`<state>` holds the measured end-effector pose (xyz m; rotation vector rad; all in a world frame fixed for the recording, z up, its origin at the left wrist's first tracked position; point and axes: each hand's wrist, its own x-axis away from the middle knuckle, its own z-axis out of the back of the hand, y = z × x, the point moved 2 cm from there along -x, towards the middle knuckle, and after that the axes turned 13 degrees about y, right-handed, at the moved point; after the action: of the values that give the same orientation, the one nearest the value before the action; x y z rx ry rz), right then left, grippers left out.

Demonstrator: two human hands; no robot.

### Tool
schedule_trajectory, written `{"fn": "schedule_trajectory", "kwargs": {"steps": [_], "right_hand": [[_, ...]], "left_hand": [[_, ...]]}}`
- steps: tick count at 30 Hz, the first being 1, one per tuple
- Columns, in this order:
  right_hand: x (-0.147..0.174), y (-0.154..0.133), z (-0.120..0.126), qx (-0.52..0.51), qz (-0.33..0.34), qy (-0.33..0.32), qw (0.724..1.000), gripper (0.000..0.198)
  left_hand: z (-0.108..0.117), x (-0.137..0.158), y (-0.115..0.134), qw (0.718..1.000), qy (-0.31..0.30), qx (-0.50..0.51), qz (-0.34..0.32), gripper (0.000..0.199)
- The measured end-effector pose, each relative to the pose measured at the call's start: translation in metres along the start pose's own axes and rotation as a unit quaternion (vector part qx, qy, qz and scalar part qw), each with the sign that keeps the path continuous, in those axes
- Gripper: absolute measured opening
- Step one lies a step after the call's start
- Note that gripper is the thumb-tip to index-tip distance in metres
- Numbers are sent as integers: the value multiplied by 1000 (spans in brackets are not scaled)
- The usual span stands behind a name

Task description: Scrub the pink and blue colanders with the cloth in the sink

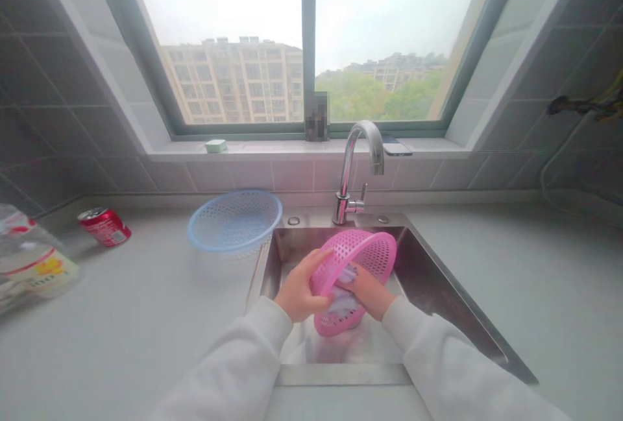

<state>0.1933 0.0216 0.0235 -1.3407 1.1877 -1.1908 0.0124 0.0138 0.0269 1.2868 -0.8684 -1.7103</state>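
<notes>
A pink plastic basket [382, 255] with a perforated wall is tilted on its side over the sink [438, 298]. My left hand [302, 288] grips its left rim, thumb on the near side and fingers round the outside. Inside the basket, my right hand [367, 288] is closed on a pale, whitish-lavender cloth [344, 304] and presses it against the basket. The fingertips of the right hand are partly hidden by the cloth. Behind the basket rises the chrome faucet [346, 168]; no water stream shows under its spout.
A blue perforated basket [235, 221] stands on the counter left of the sink. Farther left are a red can [104, 226] lying on its side and a clear plastic bottle [34, 259]. The windowsill holds a light green block [216, 146] and a phone [396, 146].
</notes>
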Motion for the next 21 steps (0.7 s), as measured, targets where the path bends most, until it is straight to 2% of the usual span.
{"fn": "schedule_trajectory", "kwargs": {"steps": [4,7,10,14,16,21], "right_hand": [[-4,-4,4,-141,-85,65,984,36],[-10,-4,10,-181,-95,106,973,28],[-11,-3,10,-161,-87,85,979,32],[0,-5,0,-88,-78,-26,993,47],[2,-6,-2,-81,-76,-50,993,48],[-5,-5,4,-162,-111,37,980,38]], "left_hand": [[1,-1,1,1000,11,15,14,85],[0,-1,2,999,7,26,17,83],[-1,-1,3,999,7,31,18,83],[-2,-1,5,999,3,26,22,84],[-2,0,5,999,3,26,21,85],[-4,0,1,999,7,43,23,83]]}}
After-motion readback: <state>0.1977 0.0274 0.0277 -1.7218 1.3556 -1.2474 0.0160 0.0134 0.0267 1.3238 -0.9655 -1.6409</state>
